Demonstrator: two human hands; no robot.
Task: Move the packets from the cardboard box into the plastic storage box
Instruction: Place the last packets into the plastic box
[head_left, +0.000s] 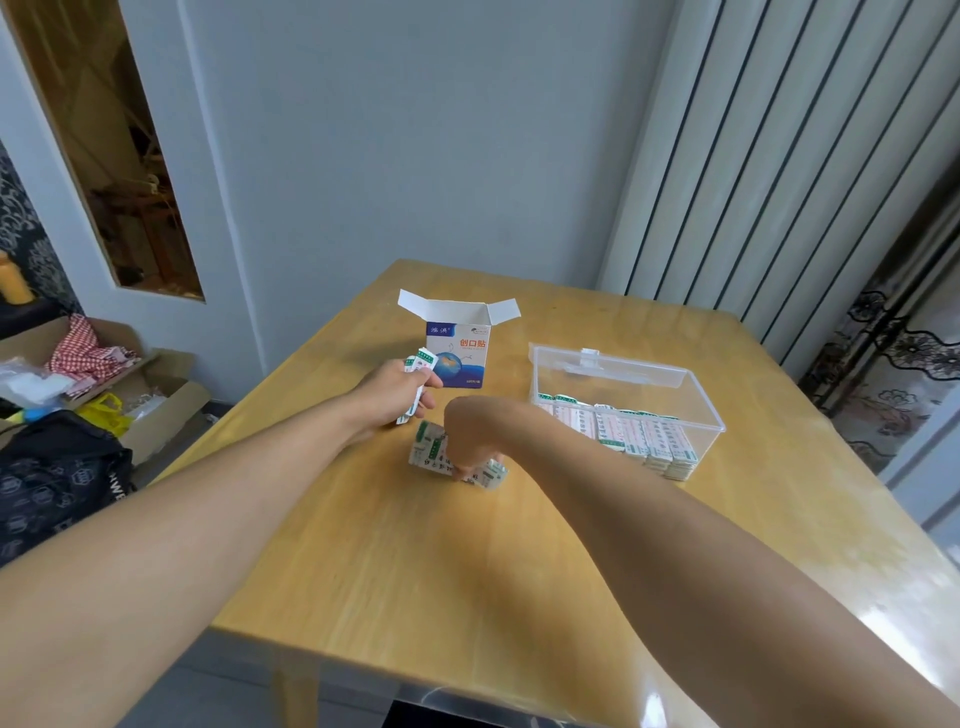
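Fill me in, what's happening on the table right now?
A person is moving packets. The left hand holds a few packets beside the open cardboard box. The right hand presses its fingers onto a loose pile of packets on the table. The plastic storage box already holds rows of them.

Left hand (397, 391) grips packets (415, 374); right hand (470, 431) seemingly pinches a pile (434, 452).

Both forearms are bare to the frame edge, with no sleeves, rings or watch; left hand (392, 392), right hand (472, 431).
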